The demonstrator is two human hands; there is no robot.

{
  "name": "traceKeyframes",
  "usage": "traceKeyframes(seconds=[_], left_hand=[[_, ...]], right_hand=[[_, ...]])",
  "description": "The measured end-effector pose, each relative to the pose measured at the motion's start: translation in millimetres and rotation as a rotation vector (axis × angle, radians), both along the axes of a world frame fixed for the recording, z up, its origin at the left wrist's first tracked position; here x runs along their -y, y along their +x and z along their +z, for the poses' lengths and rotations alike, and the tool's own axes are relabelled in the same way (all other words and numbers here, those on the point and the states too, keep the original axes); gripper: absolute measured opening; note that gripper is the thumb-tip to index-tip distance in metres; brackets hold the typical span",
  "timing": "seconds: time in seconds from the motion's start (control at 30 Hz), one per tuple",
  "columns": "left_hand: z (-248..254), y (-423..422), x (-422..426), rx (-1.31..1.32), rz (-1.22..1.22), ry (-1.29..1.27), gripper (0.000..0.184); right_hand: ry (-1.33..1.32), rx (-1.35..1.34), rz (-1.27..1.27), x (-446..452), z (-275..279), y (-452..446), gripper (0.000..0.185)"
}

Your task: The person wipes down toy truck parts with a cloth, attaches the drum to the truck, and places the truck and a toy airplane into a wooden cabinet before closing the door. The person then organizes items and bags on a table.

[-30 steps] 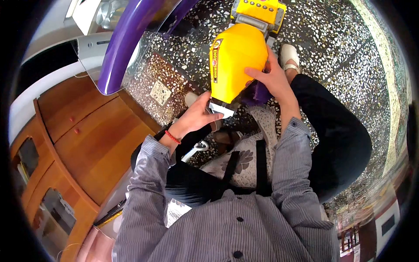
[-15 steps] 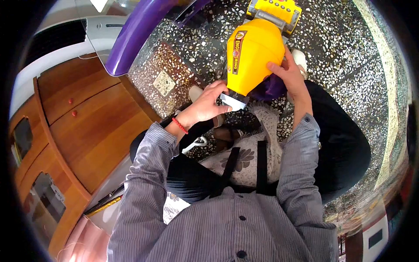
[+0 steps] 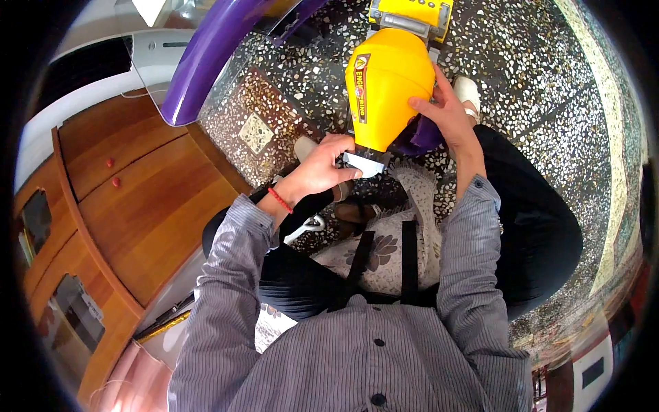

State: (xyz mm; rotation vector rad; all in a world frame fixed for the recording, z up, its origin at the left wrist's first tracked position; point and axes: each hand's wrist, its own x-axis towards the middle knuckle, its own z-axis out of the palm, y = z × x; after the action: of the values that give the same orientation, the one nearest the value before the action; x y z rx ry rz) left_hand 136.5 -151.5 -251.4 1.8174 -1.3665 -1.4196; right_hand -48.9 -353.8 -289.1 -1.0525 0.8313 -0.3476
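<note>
A toy cement mixer truck (image 3: 391, 82) with a yellow drum marked "ENGINEERING" is held in front of me, its cab (image 3: 415, 15) pointing away. My left hand (image 3: 324, 165), a red bead bracelet at its wrist, has its fingers and thumb around the narrow rear end of the truck. A pale, flat piece (image 3: 365, 163) shows beside that thumb; I cannot tell whether it belongs to the toy. My right hand (image 3: 447, 113) grips the drum's right side, the thumb on top and the other fingers partly hidden behind it.
A purple curved tube (image 3: 199, 69) edges a glass surface at upper left. Wooden cabinet doors (image 3: 144, 206) stand on the left. Below the hands are a speckled floor (image 3: 528, 89), a white handle-like object (image 3: 305, 229), white shoes (image 3: 467, 93) and a patterned cloth (image 3: 384, 250).
The toy truck has shifted slightly to the left, its drum turning a little more upright in view. Both hands keep their hold and move with it.
</note>
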Motion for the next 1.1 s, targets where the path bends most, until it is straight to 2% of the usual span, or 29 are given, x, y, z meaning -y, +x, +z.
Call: traceKeyframes(seconds=[0.07,0.17,0.27,0.37,0.47,0.53,0.6,0.7,0.73,0.77,0.87,0.93,1.0,1.07,1.1], left_hand=[[-4,-3,-4,-0.087,0.048,0.087,0.028],[0,-3,-1,-0.099,0.040,0.086,0.027],[4,-2,2,-0.057,-0.001,0.131,0.030],[3,-3,-2,0.165,-0.041,-0.129,0.034],[5,-6,-5,0.039,0.053,-0.048,0.037],[8,-4,-5,0.080,-0.006,0.031,0.040],[9,-4,-11,0.078,-0.021,-0.029,0.042],[16,-6,-18,0.048,-0.034,0.019,0.043],[15,-7,-21,0.064,-0.034,0.046,0.043],[14,-7,-24,0.038,-0.011,0.027,0.043],[10,-25,-36,0.043,0.344,0.084,0.038],[9,-45,-46,0.276,0.442,-0.040,0.039],[-5,-61,-59,0.458,0.496,-0.081,0.036],[0,-75,-67,0.429,0.562,-0.078,0.033],[2,-79,-69,0.415,0.598,-0.076,0.032]], right_hand=[[-0.038,-0.033,0.012,-1,-10,-3,0.094],[-0.022,0.040,0.027,-5,-13,-2,0.098],[-0.028,0.000,0.017,-7,-19,-3,0.100],[-0.023,0.020,0.036,-9,-11,-2,0.100],[-0.059,-0.033,0.033,-15,-11,-2,0.101],[-0.071,-0.017,0.067,-16,-11,-2,0.103],[-0.038,0.021,0.055,-21,-4,-3,0.102],[-0.103,-0.063,0.134,-25,5,-7,0.100],[-0.201,-0.120,0.172,-26,-2,-7,0.101],[-0.174,-0.105,0.188,-27,-8,-12,0.101],[-0.163,-0.187,0.219,-37,10,-15,0.103],[-0.194,-0.346,0.220,-46,11,-18,0.104],[-0.067,-0.440,0.083,-44,27,-26,0.087],[0.068,-0.567,-0.099,-35,53,-30,0.072],[0.088,-0.440,-0.258,-34,14,-41,0.051]])
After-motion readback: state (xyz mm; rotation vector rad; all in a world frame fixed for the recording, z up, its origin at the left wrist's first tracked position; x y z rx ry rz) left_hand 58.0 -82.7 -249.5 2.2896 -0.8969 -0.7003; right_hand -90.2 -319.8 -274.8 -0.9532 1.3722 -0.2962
